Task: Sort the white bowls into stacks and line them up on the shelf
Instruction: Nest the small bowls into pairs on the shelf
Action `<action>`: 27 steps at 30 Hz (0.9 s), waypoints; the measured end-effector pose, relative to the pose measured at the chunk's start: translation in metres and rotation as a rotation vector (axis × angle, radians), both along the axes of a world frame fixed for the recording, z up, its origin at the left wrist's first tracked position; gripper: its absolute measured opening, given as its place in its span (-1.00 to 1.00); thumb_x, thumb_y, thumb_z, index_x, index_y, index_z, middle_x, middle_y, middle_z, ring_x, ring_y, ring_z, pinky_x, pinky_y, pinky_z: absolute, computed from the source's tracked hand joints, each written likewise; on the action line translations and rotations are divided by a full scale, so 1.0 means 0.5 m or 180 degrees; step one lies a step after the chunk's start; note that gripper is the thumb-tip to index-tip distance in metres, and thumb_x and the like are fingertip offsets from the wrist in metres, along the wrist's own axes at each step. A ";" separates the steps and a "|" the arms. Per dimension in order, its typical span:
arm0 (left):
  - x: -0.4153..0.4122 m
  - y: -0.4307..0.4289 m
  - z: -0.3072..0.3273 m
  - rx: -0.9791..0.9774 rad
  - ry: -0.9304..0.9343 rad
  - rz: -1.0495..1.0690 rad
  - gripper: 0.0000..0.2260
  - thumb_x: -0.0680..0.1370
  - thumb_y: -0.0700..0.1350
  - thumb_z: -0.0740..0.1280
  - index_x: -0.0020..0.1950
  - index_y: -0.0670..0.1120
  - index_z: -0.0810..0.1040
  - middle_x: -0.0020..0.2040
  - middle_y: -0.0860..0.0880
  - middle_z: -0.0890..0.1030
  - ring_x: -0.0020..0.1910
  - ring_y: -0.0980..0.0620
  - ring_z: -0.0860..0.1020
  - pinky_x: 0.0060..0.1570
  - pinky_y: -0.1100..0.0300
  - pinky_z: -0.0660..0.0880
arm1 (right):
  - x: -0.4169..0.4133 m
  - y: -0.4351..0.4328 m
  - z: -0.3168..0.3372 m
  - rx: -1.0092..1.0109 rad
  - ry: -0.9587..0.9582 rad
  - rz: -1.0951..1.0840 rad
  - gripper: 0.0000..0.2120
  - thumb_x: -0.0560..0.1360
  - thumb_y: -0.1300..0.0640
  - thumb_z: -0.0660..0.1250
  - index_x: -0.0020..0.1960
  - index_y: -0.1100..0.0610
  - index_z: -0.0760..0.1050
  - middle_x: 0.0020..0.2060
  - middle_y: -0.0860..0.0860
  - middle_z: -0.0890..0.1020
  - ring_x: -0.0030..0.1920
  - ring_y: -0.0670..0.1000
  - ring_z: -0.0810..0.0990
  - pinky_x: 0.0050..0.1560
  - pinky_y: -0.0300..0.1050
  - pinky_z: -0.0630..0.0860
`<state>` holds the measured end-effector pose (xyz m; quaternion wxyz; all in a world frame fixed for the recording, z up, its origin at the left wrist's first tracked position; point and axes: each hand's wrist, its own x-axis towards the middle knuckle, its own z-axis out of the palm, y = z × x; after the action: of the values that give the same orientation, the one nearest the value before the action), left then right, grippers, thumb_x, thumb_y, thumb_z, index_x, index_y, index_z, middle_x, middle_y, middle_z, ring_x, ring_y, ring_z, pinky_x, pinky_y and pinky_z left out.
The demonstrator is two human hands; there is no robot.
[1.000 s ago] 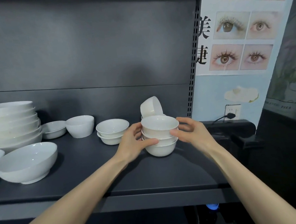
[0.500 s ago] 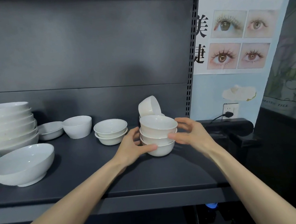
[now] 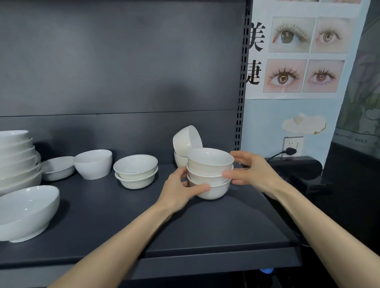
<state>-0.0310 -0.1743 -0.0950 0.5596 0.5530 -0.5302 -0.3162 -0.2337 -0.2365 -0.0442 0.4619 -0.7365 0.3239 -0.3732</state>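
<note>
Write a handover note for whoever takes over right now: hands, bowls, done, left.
Left hand and right hand both grip the three-bowl stack at the right end of the shelf.
Done: that stack; the two-bowl stack to its left; the tall stack of large bowls at far left.
Left: the tilted bowl propped behind the held stack, the single deep bowl, the shallow dish and the loose large bowl are unstacked; the stacks are not yet in a line.

dark back panel [image 3: 106,59], eyelash poster [image 3: 301,56]
</note>
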 end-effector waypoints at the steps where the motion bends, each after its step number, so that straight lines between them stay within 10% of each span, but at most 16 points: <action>1: -0.002 -0.003 0.000 0.0034 -0.0013 0.0000 -0.40 0.15 0.05 0.59 0.14 0.09 0.48 0.19 0.05 0.60 0.13 0.05 0.61 0.13 -0.03 0.57 | -0.002 -0.005 0.002 -0.0020 0.0061 -0.0006 -0.60 0.41 0.27 0.48 0.02 -0.13 0.40 -0.03 -0.32 0.50 -0.20 -0.35 0.60 0.03 -0.11 0.60; 13: -0.019 -0.013 0.020 0.0267 -0.0767 0.0403 -0.52 0.32 0.01 0.58 0.17 -0.03 0.54 0.02 0.00 0.66 -0.06 0.06 0.59 0.08 0.12 0.54 | -0.007 -0.050 0.018 -0.0534 0.0809 -0.0150 -0.47 0.37 0.17 0.53 0.30 0.16 0.46 0.17 -0.01 0.57 0.05 -0.07 0.58 -0.16 -0.45 0.47; 18: 0.002 0.010 0.057 0.0727 -0.1538 0.0192 -0.36 0.18 0.23 0.51 0.17 -0.04 0.58 0.05 0.00 0.67 0.09 0.02 0.61 0.20 0.05 0.50 | 0.003 -0.048 0.047 -0.0966 0.1504 -0.0267 -0.39 0.32 0.01 0.55 0.30 0.14 0.46 0.25 0.00 0.51 0.23 0.03 0.49 0.22 -0.12 0.42; 27: 0.092 0.129 0.168 0.0824 -0.3011 0.0570 -0.48 0.45 0.09 0.44 0.35 -0.09 0.46 0.23 -0.04 0.56 0.24 -0.03 0.49 0.24 0.09 0.41 | 0.092 0.035 0.125 -0.1787 0.1802 -0.0190 -0.50 0.46 -0.03 0.42 0.34 0.13 0.46 0.35 0.02 0.47 0.38 0.05 0.37 0.22 -0.18 0.28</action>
<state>0.0150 -0.1096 -0.0108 0.2094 0.7441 -0.6328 -0.0446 -0.1875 -0.2189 0.0181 0.1242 -0.8981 0.3450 -0.2427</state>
